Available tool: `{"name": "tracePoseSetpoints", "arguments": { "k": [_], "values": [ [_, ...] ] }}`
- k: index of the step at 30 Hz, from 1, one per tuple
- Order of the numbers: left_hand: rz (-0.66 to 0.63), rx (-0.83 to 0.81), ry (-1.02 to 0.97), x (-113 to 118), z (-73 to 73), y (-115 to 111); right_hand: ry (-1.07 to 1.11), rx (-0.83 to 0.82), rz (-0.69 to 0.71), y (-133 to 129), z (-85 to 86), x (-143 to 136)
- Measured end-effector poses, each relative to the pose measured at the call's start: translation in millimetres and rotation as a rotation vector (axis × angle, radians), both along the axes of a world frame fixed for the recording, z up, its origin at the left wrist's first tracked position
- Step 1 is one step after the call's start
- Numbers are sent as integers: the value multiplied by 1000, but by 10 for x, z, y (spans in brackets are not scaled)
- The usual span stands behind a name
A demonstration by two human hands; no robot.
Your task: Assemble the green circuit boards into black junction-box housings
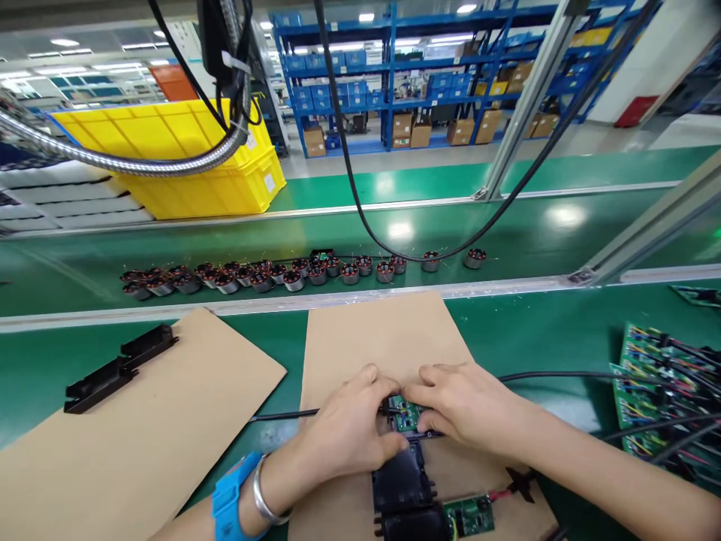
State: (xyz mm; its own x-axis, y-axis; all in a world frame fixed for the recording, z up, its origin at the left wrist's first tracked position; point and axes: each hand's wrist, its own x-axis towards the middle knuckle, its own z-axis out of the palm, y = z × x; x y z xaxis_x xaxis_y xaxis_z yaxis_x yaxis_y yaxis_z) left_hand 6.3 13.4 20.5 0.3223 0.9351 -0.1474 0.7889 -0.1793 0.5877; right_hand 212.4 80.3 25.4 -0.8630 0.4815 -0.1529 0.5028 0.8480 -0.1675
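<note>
Both hands meet over a small green circuit board (406, 414) that sits in the top of a black plastic housing (401, 481) on a brown cardboard sheet (383, 338). My left hand (348, 432) grips the housing's left side, thumb along its edge. My right hand (467, 406) pinches the board from the right. Below them lies a second black housing (414, 524) with another green board (469, 514) and a red wire. A thin black cable (282, 415) runs out to the left from under my hands.
Two black plastic parts (118, 368) lie on a second cardboard sheet (169, 436) at left. A row of several small motor coils (293, 276) sits on the conveyor belt behind. A stack of green wired boards (665, 391) lies at right. Yellow bins (185, 158) stand far left.
</note>
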Motion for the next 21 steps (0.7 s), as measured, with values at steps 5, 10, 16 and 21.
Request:
{"name": "tracePoseSetpoints", "arguments": {
  "k": [5,10,16,21],
  "values": [
    [-37,-5,-32,-43,-46,-4,3,49,74,-29,-37,-4],
    [-40,10,-45,-49,-96,-24,11,81,26,-43,-147,-16],
    [-60,-69,-77,-125,-22,54,77,72,-13,-48,-262,-39],
    [-17,-231,37,-148,90,115,134,52,-2,-32,-276,-56]
  ]
}}
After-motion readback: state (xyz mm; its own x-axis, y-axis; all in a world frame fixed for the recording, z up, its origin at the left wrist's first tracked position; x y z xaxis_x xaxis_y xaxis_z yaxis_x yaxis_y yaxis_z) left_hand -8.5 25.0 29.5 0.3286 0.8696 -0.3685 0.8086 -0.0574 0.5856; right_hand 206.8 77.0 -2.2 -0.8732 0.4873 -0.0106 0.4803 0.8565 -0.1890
